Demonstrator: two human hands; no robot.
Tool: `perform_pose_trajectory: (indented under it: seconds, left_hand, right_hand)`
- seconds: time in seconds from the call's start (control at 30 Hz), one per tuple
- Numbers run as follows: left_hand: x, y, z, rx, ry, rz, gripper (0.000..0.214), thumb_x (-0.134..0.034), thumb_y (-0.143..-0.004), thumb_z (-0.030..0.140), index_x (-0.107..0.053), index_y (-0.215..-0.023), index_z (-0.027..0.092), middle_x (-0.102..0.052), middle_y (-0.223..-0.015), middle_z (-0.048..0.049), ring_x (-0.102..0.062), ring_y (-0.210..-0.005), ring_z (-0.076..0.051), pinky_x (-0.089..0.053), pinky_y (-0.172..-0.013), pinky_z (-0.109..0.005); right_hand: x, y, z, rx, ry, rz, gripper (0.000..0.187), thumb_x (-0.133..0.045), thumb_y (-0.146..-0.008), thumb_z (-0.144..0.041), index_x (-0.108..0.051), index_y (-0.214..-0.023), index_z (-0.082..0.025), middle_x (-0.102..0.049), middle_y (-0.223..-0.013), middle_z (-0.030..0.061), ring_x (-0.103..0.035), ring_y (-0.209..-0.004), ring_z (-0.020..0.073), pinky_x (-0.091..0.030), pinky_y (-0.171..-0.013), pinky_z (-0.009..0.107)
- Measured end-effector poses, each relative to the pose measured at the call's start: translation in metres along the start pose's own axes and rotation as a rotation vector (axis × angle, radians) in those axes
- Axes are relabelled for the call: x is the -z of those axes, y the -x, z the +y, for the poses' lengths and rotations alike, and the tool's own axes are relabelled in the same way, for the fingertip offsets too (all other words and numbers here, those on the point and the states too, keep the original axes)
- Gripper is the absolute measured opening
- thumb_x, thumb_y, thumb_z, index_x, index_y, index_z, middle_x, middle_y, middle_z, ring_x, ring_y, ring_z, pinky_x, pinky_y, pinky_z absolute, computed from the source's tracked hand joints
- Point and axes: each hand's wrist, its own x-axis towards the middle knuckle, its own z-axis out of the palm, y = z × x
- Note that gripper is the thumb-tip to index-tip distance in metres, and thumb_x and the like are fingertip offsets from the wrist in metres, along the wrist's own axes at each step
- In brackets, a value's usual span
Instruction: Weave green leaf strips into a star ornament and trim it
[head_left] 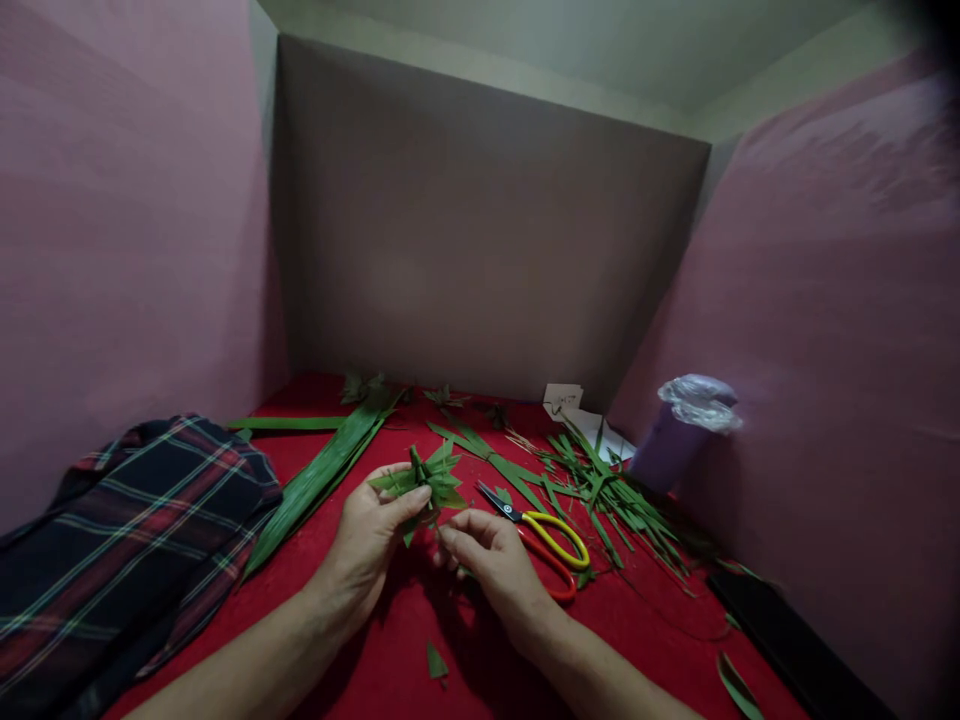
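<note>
My left hand [371, 540] pinches a small folded green leaf piece with spiky points [429, 478], held just above the red cloth. My right hand [491, 560] is closed in a pinch at the underside of the same leaf piece. Both hands meet at the middle of the red surface. Scissors with a yellow and a red handle [551, 545] lie directly right of my right hand, blades pointing away to the left.
Long green leaf strips [322, 470] lie left of my hands. A pile of cut leaf scraps [607, 490] spreads to the right. A plaid cloth [127, 550] sits at the left, a purple container [675, 435] with plastic on top at the right. Cardboard walls [480, 240] surround the red cloth [405, 650].
</note>
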Motion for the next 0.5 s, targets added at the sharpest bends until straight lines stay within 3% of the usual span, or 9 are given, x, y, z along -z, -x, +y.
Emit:
perform_pose_trajectory:
  seconds: [0.23,0.37,0.5]
  left_hand:
    - [0.007,-0.01,0.008,-0.069,-0.029,-0.013,0.028,-0.078,-0.053,0.021,-0.06,-0.073,0.011,-0.065,-0.061,-0.0019,-0.059,-0.051,-0.013,-0.045,-0.049,-0.023]
    - [0.012,-0.016,0.011,-0.133,0.004,0.107,0.03,-0.079,-0.051,0.016,-0.056,-0.07,0.014,-0.065,-0.06,0.001,-0.06,-0.054,-0.012,-0.047,-0.053,-0.022]
    - [0.015,-0.02,0.013,-0.138,0.015,0.128,0.031,-0.079,-0.049,0.016,-0.051,-0.063,0.015,-0.063,-0.056,0.0012,-0.06,-0.052,-0.013,-0.047,-0.05,-0.023]
  right_hand:
    - [0.001,-0.003,0.008,0.032,0.065,0.015,0.035,-0.054,-0.078,-0.046,-0.061,-0.072,-0.012,-0.063,-0.06,0.0039,-0.049,-0.05,0.0107,-0.037,-0.049,0.021]
    - [0.001,-0.003,0.011,0.089,0.151,0.108,0.047,-0.042,-0.083,-0.053,-0.063,-0.077,-0.012,-0.063,-0.065,0.0069,-0.052,-0.053,0.015,-0.038,-0.047,0.024]
    - [0.002,0.003,0.006,0.298,0.344,0.201,0.036,-0.042,-0.088,-0.043,-0.063,-0.075,-0.016,-0.062,-0.076,0.0056,-0.055,-0.072,0.0176,-0.041,-0.068,0.028]
